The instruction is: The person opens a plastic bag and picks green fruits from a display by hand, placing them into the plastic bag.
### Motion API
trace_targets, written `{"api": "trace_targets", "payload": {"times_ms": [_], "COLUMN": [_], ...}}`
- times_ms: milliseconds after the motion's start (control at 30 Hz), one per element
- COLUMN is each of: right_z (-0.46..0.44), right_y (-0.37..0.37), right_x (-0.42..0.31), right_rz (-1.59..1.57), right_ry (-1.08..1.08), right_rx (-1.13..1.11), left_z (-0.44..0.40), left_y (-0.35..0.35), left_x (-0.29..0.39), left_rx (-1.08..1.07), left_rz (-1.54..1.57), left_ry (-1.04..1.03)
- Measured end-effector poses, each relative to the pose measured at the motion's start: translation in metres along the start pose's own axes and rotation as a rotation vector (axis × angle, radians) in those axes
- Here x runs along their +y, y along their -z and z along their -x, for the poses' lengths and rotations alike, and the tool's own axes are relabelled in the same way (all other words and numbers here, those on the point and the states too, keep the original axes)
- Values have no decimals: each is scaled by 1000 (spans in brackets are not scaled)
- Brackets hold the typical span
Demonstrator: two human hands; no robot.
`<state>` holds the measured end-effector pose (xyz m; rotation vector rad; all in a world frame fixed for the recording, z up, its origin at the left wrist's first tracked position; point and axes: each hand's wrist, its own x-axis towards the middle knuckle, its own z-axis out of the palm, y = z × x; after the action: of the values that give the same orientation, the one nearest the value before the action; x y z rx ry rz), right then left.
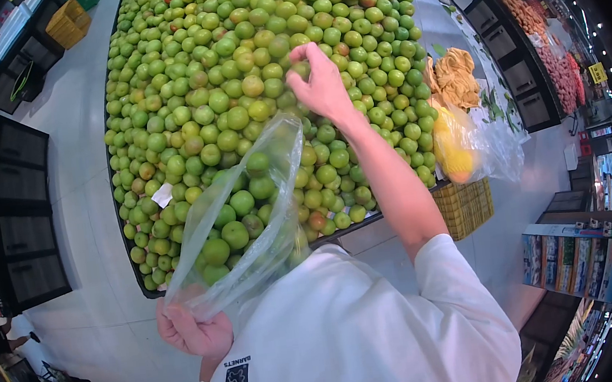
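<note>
A large heap of green plums (pixel 186 114), some blushed red or yellow, fills the display stand. My left hand (pixel 196 333) is closed in a fist on the rim of a clear plastic bag (pixel 274 172), close to my body at the lower left. Several green plums (pixel 234 234) show through the film and look to be inside the bag. Over the heap, past the bag's far end, my right hand (pixel 321 85) has thumb and forefinger curled around a green plum (pixel 299 68). Its other fingers are mostly hidden.
Right of the heap lie a crumpled tan cloth (pixel 456 78) and a clear bag with yellow fruit (pixel 454 149). A yellow crate (pixel 464 209) stands below them. Black produce stands (pixel 21 213) line the left aisle. A small white paper (pixel 163 196) rests on the plums.
</note>
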<state>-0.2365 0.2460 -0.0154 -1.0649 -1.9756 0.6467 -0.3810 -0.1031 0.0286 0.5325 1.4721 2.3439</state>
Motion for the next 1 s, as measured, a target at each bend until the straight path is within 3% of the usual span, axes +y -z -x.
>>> {"api": "trace_targets", "payload": {"times_ms": [100, 167, 300, 367, 400, 467, 500, 533, 600, 667, 733, 833, 900, 1000], "right_z": [-21, -31, -41, -38, -39, -37, -27, -16, 5, 28, 49, 76, 88, 92], "right_y": [-2, -10, -21, -15, -9, 7, 14, 21, 39, 58, 55, 27, -5, -26], "right_x": [3, 8, 16, 6, 1, -9, -16, -29, -65, -94, -121, -148, -147, -145], "right_rz": [213, 445, 631, 305, 304, -1274, -1481, -1481, -1217, -856, -464, -451, -189, -266], "right_ry": [137, 402, 451, 276, 282, -712, -640, -643, -416, -183, 385, 495, 530, 626], "right_rx": [45, 45, 11, 91, 87, 19, -23, -25, -192, -494, -638, -798, -949, -847], "left_z": [1, 0, 0, 0, 0, 0, 0, 0, 0, 1, 1, 2, 3, 2], "left_y": [15, 15, 18, 16, 16, 15, 14, 13, 6, -3, -4, -10, -10, 4], "left_x": [1, 0, -3, -2, -1, 0, 0, 0, 1, 4, 3, 5, 5, -1], "left_rx": [-166, -169, -156, -164, -157, -220, -214, -225, -237, -162, -168, -157, -136, -101], "left_rz": [48, 45, 32, 44, 46, 79, 78, 117, 156, 79, 80, 73, 64, 43], "left_ry": [89, 62, 25, 34, 32, 44, 45, 43, 40, 43, 39, 46, 53, 22]}}
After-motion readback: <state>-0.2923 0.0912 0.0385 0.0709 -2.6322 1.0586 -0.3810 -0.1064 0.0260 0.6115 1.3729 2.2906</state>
